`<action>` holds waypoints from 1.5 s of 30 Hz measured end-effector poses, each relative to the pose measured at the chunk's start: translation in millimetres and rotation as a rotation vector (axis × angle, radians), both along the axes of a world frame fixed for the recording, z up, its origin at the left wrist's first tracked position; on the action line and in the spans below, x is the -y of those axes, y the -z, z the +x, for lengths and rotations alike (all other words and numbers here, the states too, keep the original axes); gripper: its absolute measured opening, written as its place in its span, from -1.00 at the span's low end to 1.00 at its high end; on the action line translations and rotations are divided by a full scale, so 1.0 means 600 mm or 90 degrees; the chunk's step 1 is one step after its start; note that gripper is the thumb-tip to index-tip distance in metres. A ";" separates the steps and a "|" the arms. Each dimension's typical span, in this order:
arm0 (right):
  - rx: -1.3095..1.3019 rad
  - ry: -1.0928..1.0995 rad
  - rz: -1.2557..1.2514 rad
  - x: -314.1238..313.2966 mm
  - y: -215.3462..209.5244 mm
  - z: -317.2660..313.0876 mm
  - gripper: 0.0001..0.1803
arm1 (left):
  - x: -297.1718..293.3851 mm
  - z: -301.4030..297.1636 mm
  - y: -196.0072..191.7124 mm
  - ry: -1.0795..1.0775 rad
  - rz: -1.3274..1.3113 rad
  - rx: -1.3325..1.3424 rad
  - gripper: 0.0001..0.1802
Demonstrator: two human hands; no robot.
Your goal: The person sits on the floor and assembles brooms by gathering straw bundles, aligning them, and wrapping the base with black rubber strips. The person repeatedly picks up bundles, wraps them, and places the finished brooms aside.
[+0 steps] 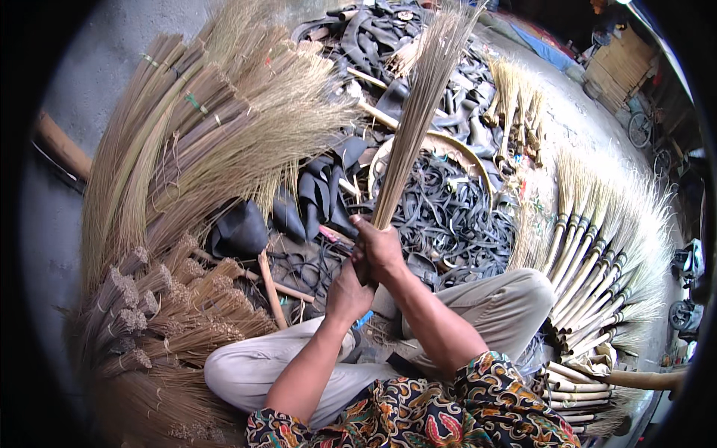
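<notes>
Both my hands are closed, one above the other, around the lower end of a bundle of thin brown sticks [418, 123]. The bundle stands up from my fists, leaning a little to the right, its fine tips fanning out at the top. My right hand [382, 250] grips higher, with the thumb along the stems. Just below it, my left hand [349, 293] wraps the butt end, which is partly hidden by the fingers. Beyond my hands, black rubber strips [448, 216] lie heaped in a round woven tray [482, 163].
Large sheaves of pale bristles [246, 112] lean at the left, above several tied stick bundles [187, 313]. Brooms with pale handles [590, 276] fan out on the right, near bamboo pieces [575, 396]. Black rubber sheets [366, 33] pile up at the back. A wooden stick [272, 291] stands near my left knee.
</notes>
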State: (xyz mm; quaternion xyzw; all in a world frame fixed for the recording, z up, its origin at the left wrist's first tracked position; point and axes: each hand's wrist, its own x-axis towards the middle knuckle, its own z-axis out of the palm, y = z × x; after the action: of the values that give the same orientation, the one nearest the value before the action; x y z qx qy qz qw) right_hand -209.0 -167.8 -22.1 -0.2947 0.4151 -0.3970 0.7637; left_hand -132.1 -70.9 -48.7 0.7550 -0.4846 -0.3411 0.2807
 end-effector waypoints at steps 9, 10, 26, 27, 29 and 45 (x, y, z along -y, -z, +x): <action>0.093 -0.020 0.044 -0.023 -0.004 0.094 -0.70 | -0.022 0.095 -0.040 -0.035 0.053 0.018 -0.56; 0.091 -0.059 0.008 -0.023 -0.002 0.103 -0.62 | -0.022 0.107 -0.045 -0.043 0.101 0.025 -0.61; -0.875 -0.572 -0.561 -0.023 0.354 0.038 -0.68 | -0.066 0.249 -0.127 -0.104 -0.014 0.059 -0.61; -0.890 -0.581 -0.601 -0.024 0.369 0.041 -0.69 | -0.066 0.250 -0.127 -0.106 -0.007 0.049 -0.62; -0.949 -0.603 -0.677 -0.024 0.389 0.047 -0.72 | -0.065 0.254 -0.130 -0.111 -0.024 0.041 -0.63; -0.120 -0.416 -0.346 -0.070 0.100 0.102 -0.73 | -0.060 0.291 -0.082 -0.146 0.007 0.236 -0.72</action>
State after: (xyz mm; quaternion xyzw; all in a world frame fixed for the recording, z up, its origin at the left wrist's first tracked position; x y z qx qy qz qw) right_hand -148.0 -125.9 -82.0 -0.6357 0.2484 -0.2009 0.7028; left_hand 42.2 -35.2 0.3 0.8565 -0.4371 -0.1648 0.2196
